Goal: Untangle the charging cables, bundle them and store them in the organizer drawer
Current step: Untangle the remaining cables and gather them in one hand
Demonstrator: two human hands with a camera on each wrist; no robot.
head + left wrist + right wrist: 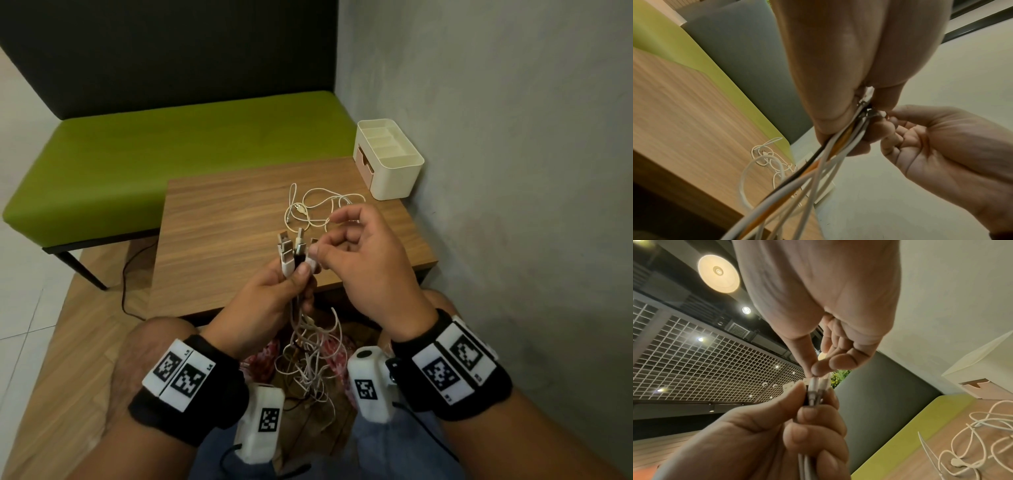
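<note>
Above table [219, 219]: cables [291, 253] in left hand [270, 301].

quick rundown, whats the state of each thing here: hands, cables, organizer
left hand: grips a bunch of cables just below their plugs
right hand: pinches a white plug at the top of the bunch
held cables: plugs gathered, tails hang tangled over the lap
loose white cable: lies tangled on the table
organizer: upright at the table's far corner, pink drawer looks shut

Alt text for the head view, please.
The left hand grips a bunch of cables by their plugs while the right hand pinches one plug. A loose white cable and an organizer sit on the wooden table.
</note>
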